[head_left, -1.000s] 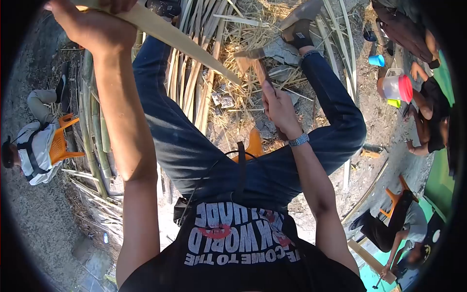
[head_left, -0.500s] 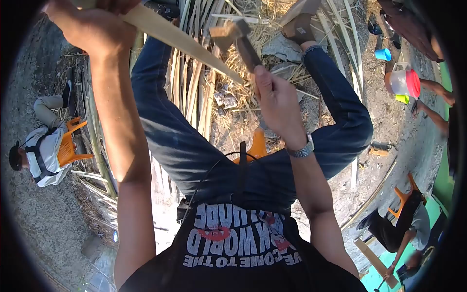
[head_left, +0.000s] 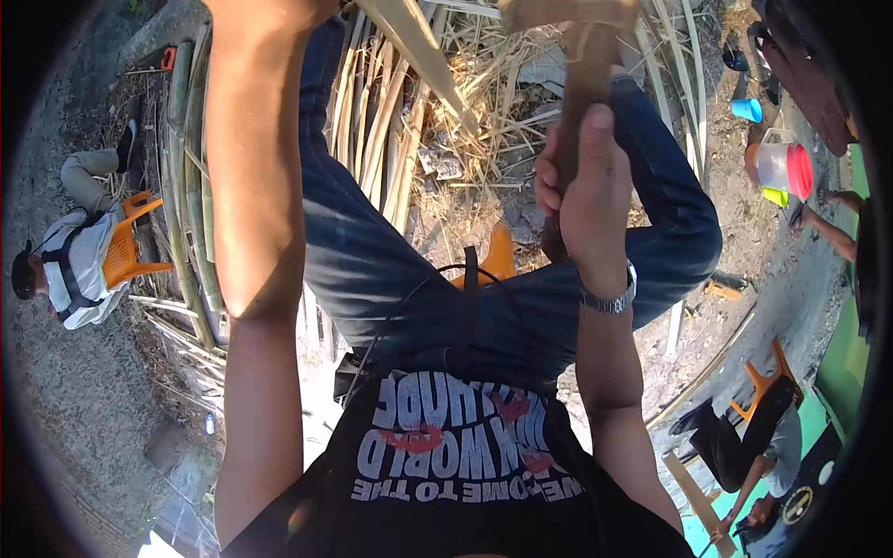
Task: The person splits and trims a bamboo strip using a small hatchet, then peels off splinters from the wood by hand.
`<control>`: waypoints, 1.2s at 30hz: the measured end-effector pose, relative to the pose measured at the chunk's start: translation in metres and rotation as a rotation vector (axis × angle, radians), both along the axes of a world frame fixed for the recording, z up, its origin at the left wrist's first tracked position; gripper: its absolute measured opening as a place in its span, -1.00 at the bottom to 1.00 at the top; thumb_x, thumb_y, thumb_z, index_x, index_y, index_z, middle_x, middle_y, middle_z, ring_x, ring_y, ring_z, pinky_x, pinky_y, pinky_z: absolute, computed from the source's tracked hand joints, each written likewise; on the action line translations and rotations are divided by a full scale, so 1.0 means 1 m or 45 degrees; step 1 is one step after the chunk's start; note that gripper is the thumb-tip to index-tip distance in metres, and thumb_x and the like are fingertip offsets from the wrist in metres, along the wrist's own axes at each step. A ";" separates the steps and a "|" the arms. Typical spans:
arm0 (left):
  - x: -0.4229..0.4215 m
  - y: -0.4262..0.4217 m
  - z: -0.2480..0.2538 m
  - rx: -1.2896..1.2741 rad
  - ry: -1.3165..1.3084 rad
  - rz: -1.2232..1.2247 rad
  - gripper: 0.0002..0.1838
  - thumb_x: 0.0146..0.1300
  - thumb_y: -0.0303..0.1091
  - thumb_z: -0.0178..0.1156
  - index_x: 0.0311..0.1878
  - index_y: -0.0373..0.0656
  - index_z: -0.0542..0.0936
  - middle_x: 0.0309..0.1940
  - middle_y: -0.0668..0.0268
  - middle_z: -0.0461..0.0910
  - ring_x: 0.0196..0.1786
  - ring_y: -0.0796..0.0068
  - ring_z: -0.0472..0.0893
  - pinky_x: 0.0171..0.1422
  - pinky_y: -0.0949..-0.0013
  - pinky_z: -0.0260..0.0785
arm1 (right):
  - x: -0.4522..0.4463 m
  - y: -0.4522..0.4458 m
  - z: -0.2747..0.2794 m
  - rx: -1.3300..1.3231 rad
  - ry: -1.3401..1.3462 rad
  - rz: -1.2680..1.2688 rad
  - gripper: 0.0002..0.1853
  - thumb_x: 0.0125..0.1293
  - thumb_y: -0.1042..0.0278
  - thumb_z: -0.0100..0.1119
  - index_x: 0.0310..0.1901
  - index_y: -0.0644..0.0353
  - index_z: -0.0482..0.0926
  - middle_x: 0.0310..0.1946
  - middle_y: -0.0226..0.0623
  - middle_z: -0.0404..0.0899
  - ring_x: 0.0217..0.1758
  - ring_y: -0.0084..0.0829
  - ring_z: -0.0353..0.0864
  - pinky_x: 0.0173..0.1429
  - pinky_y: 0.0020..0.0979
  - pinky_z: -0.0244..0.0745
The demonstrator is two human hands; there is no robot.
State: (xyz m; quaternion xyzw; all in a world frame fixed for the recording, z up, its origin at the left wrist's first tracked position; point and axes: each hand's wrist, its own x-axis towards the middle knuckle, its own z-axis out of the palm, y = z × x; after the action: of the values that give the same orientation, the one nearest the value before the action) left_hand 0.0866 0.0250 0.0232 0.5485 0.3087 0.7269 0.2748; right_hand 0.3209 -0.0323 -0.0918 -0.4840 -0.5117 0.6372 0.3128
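My right hand (head_left: 595, 191) is closed around the wooden handle of a hatchet (head_left: 581, 70). The hatchet is raised, its head at the top edge of the view and partly cut off. My left hand (head_left: 270, 7) is at the upper edge, with its fingers mostly out of view. It grips a pale split piece of bamboo or wood (head_left: 414, 56), whose tapered end points down toward the ground between my legs. The hatchet head is to the right of this piece, apart from it. Shavings and straw (head_left: 493, 102) lie below.
Long split strips (head_left: 372, 139) lie between my legs, and bamboo poles (head_left: 191, 186) to the left. A person on an orange chair (head_left: 130, 246) sits at left. At right are a clear bucket with a red lid (head_left: 798, 169), a blue cup (head_left: 746, 110) and other people.
My right hand has moved up and to the right, raising the hatchet away from the split piece. My left arm has shifted right and up, and the piece now points more steeply down.
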 end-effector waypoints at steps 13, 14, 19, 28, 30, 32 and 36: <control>-0.044 0.003 -0.015 -0.065 -0.206 -0.034 -0.42 0.51 0.40 -0.05 -0.35 0.07 0.27 -0.67 0.56 0.04 -0.65 0.68 -0.03 -0.53 0.47 -0.13 | -0.006 0.002 -0.060 -0.315 0.067 -0.134 -0.32 0.60 -0.34 -0.17 -0.42 0.17 0.41 -0.66 -0.51 0.33 -0.69 -0.62 0.32 -0.61 -0.49 0.22; -0.041 0.004 -0.013 -0.045 -0.202 -0.030 -0.42 0.51 0.40 -0.05 -0.35 0.07 0.27 -0.67 0.56 0.04 -0.65 0.68 -0.03 -0.53 0.47 -0.13 | -0.012 0.007 -0.045 -0.125 0.248 -0.203 -0.31 0.59 -0.37 -0.18 -0.44 0.16 0.40 -0.66 -0.51 0.33 -0.69 -0.62 0.32 -0.61 -0.49 0.22; -0.048 0.005 -0.009 -0.253 -0.207 0.177 -0.15 0.03 0.74 0.15 -0.40 0.01 0.34 -0.69 0.50 0.06 -0.62 0.61 0.02 -0.46 0.47 -0.10 | -0.024 -0.019 -0.141 0.284 -0.041 -0.147 -0.27 0.57 -0.43 -0.22 -0.45 0.16 0.41 -0.67 -0.49 0.35 -0.67 -0.61 0.36 -0.58 -0.50 0.27; -0.068 -0.018 -0.018 -0.268 -0.241 0.421 -0.15 -0.10 0.74 0.24 -0.42 0.05 0.32 -0.65 0.50 -0.02 -0.54 0.57 -0.03 -0.45 0.44 -0.17 | -0.034 0.000 -0.044 0.510 -0.014 -0.240 -0.26 0.60 -0.29 -0.10 -0.47 0.33 0.52 -0.74 -0.16 0.35 -0.71 -0.23 0.36 -0.53 -0.18 0.21; -0.069 -0.018 -0.016 -0.240 -0.131 0.440 -0.10 0.04 0.81 0.02 -0.35 -0.01 0.26 -0.67 0.46 0.01 -0.63 0.57 -0.03 -0.49 0.41 -0.17 | -0.038 -0.019 -0.086 0.527 -0.006 -0.310 -0.26 0.60 -0.26 -0.10 -0.46 0.35 0.55 -0.73 -0.15 0.38 -0.69 -0.19 0.39 -0.50 -0.15 0.23; -0.065 -0.020 -0.016 -0.200 -0.110 0.384 -0.11 0.10 0.80 -0.04 -0.36 -0.01 0.26 -0.68 0.46 0.01 -0.64 0.58 -0.04 -0.50 0.41 -0.19 | -0.032 -0.028 -0.151 0.195 -0.520 0.248 -0.27 0.61 -0.23 -0.08 -0.46 0.37 0.56 -0.73 -0.16 0.36 -0.69 -0.23 0.40 -0.50 -0.17 0.23; -0.055 -0.018 -0.014 -0.257 -0.152 0.460 -0.16 0.12 0.76 -0.01 -0.39 0.03 0.31 -0.66 0.47 0.01 -0.57 0.57 0.00 -0.48 0.44 -0.15 | -0.024 0.008 -0.111 -0.061 -0.664 0.292 -0.28 0.60 -0.23 -0.07 -0.47 0.37 0.54 -0.72 -0.10 0.40 -0.66 -0.15 0.45 -0.46 -0.12 0.28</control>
State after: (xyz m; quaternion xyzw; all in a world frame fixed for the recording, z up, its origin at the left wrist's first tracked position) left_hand 0.0311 0.0069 0.0093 0.4099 0.4563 0.7610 0.2112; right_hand 0.2974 -0.0247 -0.2023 -0.5777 -0.6111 0.5344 0.0850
